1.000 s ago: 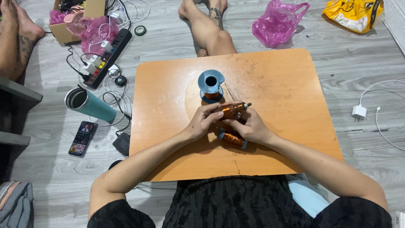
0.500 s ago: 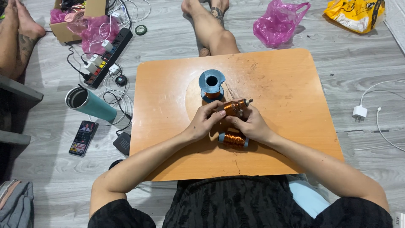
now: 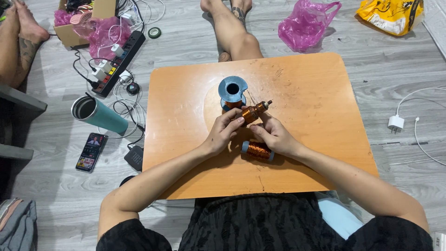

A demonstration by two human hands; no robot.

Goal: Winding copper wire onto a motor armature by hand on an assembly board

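Both of my hands hold a small motor rotor wound with copper wire (image 3: 255,111) above the middle of an orange wooden table (image 3: 316,97). My left hand (image 3: 223,134) pinches its near end with the fingertips. My right hand (image 3: 274,135) grips it from the right side. A thin copper wire runs from the rotor to a blue spool (image 3: 232,92) standing upright just beyond it. A second copper-wound coil with blue ends (image 3: 258,151) lies on the table under my right hand.
Another person's bare legs (image 3: 234,32) stretch out beyond the table. On the floor to the left are a teal tumbler (image 3: 98,115), a phone (image 3: 90,152), a black power strip (image 3: 120,62) with plugs, and a cardboard box (image 3: 88,21). Pink bag (image 3: 306,23), yellow bag (image 3: 390,15), white charger (image 3: 397,122) lie right.
My hands have lifted the rotor slightly and shifted it toward the blue spool, which uncovers more of the coil lying on the table.
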